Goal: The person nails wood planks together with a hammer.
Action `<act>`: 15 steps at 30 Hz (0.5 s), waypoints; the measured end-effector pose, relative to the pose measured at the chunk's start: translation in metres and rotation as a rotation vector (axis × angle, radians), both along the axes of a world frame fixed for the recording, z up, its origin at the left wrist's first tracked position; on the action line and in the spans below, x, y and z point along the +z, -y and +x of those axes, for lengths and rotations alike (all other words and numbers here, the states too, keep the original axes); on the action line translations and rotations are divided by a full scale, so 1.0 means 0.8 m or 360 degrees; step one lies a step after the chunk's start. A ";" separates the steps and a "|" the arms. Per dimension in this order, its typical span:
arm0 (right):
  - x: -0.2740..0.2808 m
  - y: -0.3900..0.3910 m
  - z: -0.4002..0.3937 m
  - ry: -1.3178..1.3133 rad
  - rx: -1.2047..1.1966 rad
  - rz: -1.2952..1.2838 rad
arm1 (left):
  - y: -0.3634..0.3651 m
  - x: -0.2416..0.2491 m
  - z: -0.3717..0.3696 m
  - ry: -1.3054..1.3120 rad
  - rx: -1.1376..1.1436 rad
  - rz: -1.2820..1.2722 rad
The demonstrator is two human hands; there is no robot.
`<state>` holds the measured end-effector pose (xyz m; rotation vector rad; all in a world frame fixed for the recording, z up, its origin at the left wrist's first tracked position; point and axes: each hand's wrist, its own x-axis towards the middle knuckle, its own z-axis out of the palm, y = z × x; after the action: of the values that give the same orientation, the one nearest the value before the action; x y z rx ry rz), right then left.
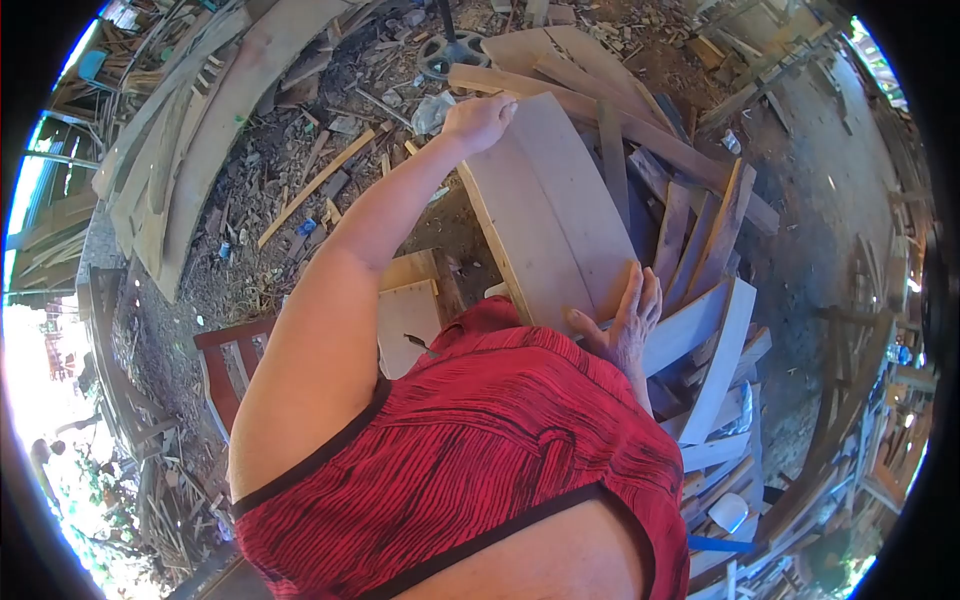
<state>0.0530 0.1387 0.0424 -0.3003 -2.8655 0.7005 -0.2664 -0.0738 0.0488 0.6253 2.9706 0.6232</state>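
Observation:
A wide, pale wooden panel [545,200] with a dark seam along its length lies tilted in front of me. Its thick left side shows, marked with small spots. My left hand [480,122] is closed at the panel's far left corner, its arm stretched out. Whatever its curled fingers hold, if anything, is hidden. At the near right end of the panel, my right hand [625,322] touches the wood with fingers and thumb spread. The right forearm is mostly hidden behind my red and black top [480,420].
Loose boards [690,230] are heaped right of the panel, with pale planks [722,355] nearer me. A red slatted wooden piece [235,365] stands left. Beyond the panel is a round metal base [452,55]. Large curved sheets [215,130] lie far left; scraps litter the ground.

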 end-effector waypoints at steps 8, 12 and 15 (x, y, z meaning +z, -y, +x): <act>-0.002 0.000 0.000 0.0016 -0.0007 -0.0004 | 0.015 -0.028 -0.068 0.0443 -0.0437 0.0124; -0.004 -0.001 0.001 0.0024 -0.0016 -0.0017 | 0.013 -0.031 -0.071 0.0545 -0.0408 0.0161; -0.004 -0.001 0.001 0.0029 -0.0014 0.0005 | 0.011 -0.030 -0.057 0.0388 -0.0313 0.0147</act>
<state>0.0538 0.1396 0.0393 -0.3207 -2.8803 0.6951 -0.3123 -0.0830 0.0244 0.7752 2.6293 0.7615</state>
